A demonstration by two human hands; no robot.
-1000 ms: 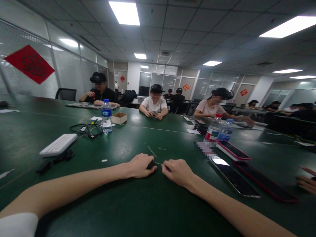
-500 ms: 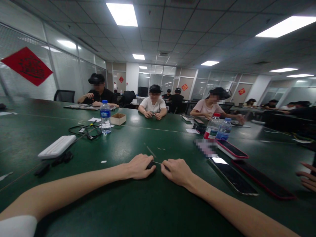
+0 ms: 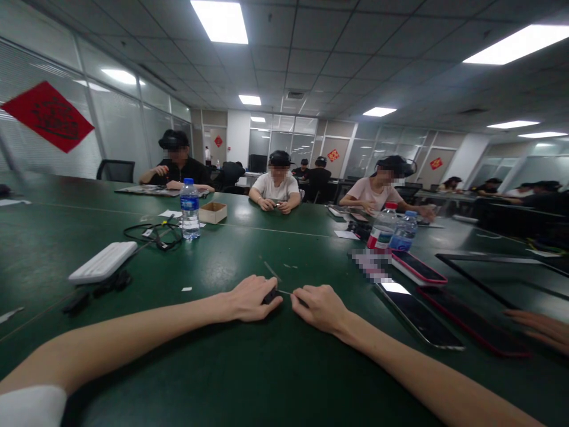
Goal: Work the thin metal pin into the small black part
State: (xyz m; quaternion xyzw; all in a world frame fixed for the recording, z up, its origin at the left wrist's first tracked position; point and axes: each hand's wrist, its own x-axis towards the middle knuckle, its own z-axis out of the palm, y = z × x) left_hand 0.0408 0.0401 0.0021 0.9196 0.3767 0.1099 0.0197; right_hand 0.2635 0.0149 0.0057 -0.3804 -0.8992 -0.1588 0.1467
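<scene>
My left hand (image 3: 255, 298) is closed around a small black object (image 3: 269, 296), mostly covered by the fingers, above the green table (image 3: 249, 367). A thin, light strip (image 3: 285, 292) runs from that object across the short gap to my right hand (image 3: 320, 306). The fingers of my right hand are curled round something dark, largely hidden, at the strip's other end. Both hands are low over the table, knuckles up, and do not touch each other.
Phones (image 3: 420, 314) lie right of my right hand, near bottles (image 3: 383, 228). Another person's hand (image 3: 542, 326) is by a black frame (image 3: 480, 258) at the right. A white power bank (image 3: 104, 262), cable (image 3: 153, 234), bottle (image 3: 190, 209) and small box (image 3: 213, 212) stand left.
A black frame has appeared on the table at the right, and the other person's hand there has moved and lies lower. My own hands have hardly moved.
</scene>
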